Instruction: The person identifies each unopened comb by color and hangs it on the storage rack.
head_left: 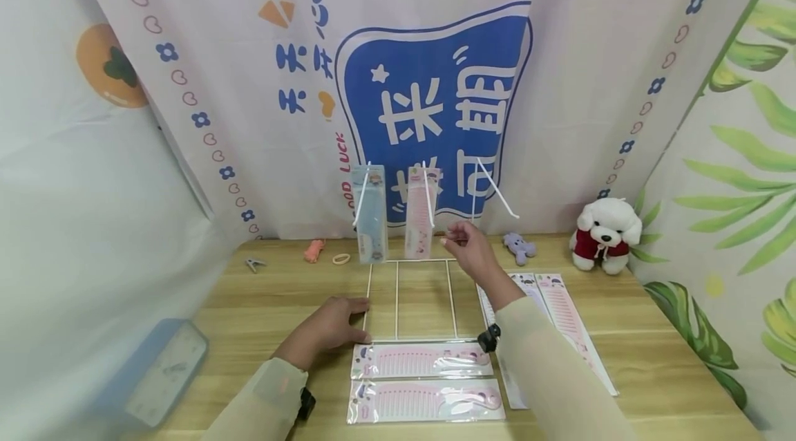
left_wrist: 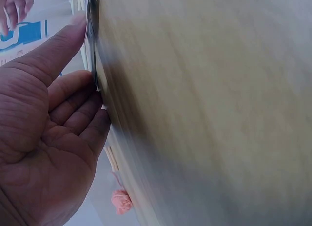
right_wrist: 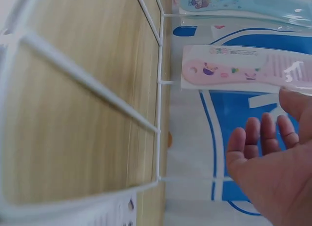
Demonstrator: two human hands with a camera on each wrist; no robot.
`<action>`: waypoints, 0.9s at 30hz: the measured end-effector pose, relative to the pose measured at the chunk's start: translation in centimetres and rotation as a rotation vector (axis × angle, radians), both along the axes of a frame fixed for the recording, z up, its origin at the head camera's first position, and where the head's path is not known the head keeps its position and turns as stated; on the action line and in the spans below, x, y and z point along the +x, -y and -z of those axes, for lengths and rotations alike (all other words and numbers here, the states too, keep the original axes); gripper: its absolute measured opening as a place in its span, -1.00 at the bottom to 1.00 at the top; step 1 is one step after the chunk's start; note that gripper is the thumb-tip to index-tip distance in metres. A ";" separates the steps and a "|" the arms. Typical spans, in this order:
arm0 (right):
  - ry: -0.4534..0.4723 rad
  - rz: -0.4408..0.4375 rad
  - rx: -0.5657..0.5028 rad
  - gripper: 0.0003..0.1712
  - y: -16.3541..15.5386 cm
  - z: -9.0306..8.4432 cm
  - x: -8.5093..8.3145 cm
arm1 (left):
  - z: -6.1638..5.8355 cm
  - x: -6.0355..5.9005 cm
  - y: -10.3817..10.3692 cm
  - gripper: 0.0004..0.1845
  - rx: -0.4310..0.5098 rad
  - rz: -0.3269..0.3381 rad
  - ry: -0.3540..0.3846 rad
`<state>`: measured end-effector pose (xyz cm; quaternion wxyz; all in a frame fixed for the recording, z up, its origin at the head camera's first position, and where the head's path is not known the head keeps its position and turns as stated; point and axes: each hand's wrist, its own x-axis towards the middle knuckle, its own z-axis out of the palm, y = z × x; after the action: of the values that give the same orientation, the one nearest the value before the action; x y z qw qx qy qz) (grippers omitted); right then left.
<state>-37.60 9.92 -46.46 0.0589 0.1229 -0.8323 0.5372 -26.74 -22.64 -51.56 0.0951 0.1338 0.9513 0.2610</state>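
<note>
A white wire rack [head_left: 396, 299] stands on the wooden table [head_left: 653, 358] with its base flat and hooks rising at the back. A blue comb pack [head_left: 370, 213] hangs on the left hook and a pink comb pack [head_left: 423, 213] on the middle one; the right hook [head_left: 497, 191] is bare. My right hand [head_left: 469, 247] hovers just right of the pink comb pack [right_wrist: 243, 70], fingers [right_wrist: 265, 133] straight and holding nothing. My left hand [head_left: 332, 327] lies flat on the table, its fingers [left_wrist: 83, 106] touching the rack's front left corner.
Two pink comb packs [head_left: 423, 380] lie in front of the rack, and more comb packs [head_left: 562, 316] lie to its right. A plush dog [head_left: 606, 233], a purple toy [head_left: 519, 246], an orange clip [head_left: 314, 250], a hair tie [head_left: 340, 259] and a blue box [head_left: 158, 372] sit around.
</note>
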 end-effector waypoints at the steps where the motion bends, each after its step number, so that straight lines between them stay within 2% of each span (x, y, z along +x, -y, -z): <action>1: -0.006 0.002 0.026 -0.56 -0.7 0.2 0.5 | 0.0 0.0 0.0 -0.23 -0.001 0.001 0.002; 8: 0.033 0.031 0.281 -0.49 -7.0 1.6 4.8 | 0.1 -0.2 -0.2 -0.24 0.001 0.014 -0.004; 14: 0.074 0.176 0.535 -0.41 -13.6 3.4 7.4 | 0.2 -0.1 -0.1 -0.25 0.006 -0.007 0.004; 19: 0.242 0.266 0.601 -0.31 -17.7 4.7 9.0 | 0.3 0.0 0.0 -0.25 0.005 -0.005 0.002; 22: 0.346 0.278 0.607 -0.25 -19.0 4.8 9.6 | 0.3 -0.1 0.1 -0.25 0.002 -0.003 -0.001; 27: 0.434 0.268 0.608 -0.18 -19.8 4.4 10.5 | 0.3 -0.2 -0.1 -0.24 -0.001 -0.005 0.003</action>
<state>-27.12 29.70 -50.91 -0.0877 -0.0914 -0.9552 0.2673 -26.94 -22.54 -51.85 0.0958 0.1310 0.9516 0.2610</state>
